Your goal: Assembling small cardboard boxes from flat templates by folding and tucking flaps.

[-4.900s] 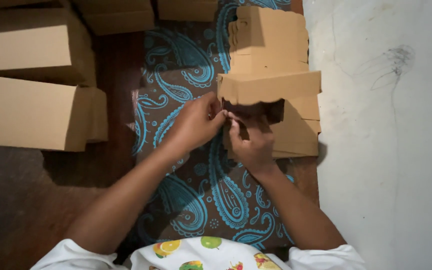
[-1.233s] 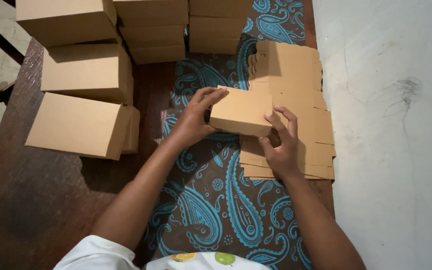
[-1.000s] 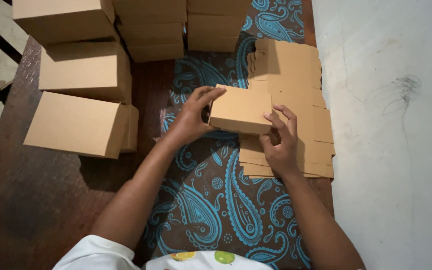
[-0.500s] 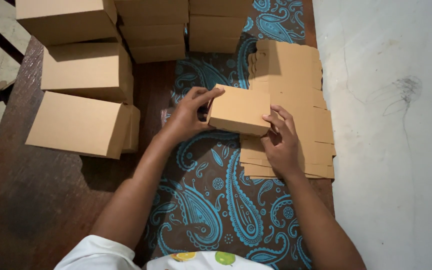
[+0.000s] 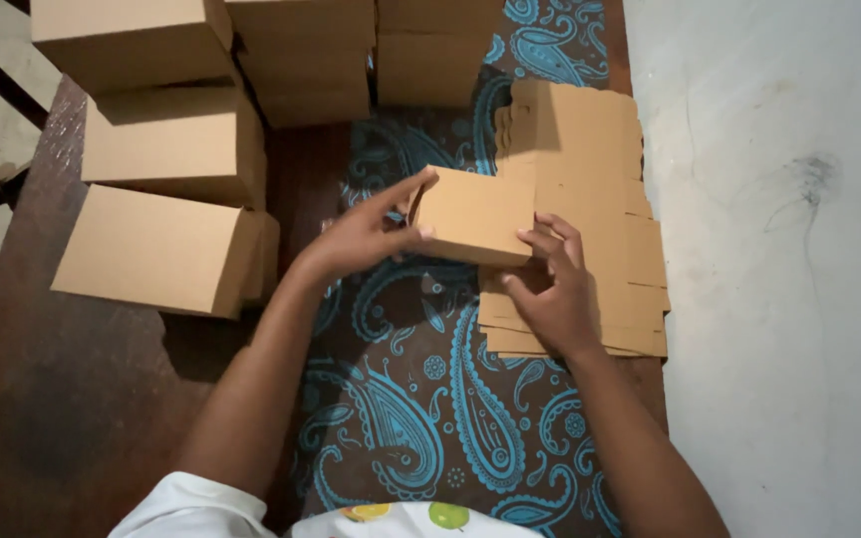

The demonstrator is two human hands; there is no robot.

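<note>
A pale grey wall [image 5: 779, 249] fills the right side of the view. Left of it runs a dark brown counter [image 5: 42, 418], and a brown cloth with a blue paisley pattern [image 5: 430, 399] lies down its middle. Folded cardboard boxes are grouped on the counter's left and far side: one lies flat at the left [image 5: 151, 249], another sits behind it [image 5: 166, 144], and more stand stacked along the far edge [image 5: 301, 60]. On the cloth's right half rests a stack of flat, unfolded cardboard blanks [image 5: 590, 199], their edges fanned out slightly at the near end.

The small cardboard box [image 5: 472, 214] is held above the cloth, just over the left edge of the blank stack. The left hand [image 5: 366, 234] takes its left end, thumb on the near side and forefinger stretched along the top edge, so its grip is closed on the box. The right hand [image 5: 550, 289] presses fingertips against the box's near right side, palm over the blanks; its grip also holds the box. A white sleeve and a fruit-print garment [image 5: 401, 518] show at the bottom edge.
</note>
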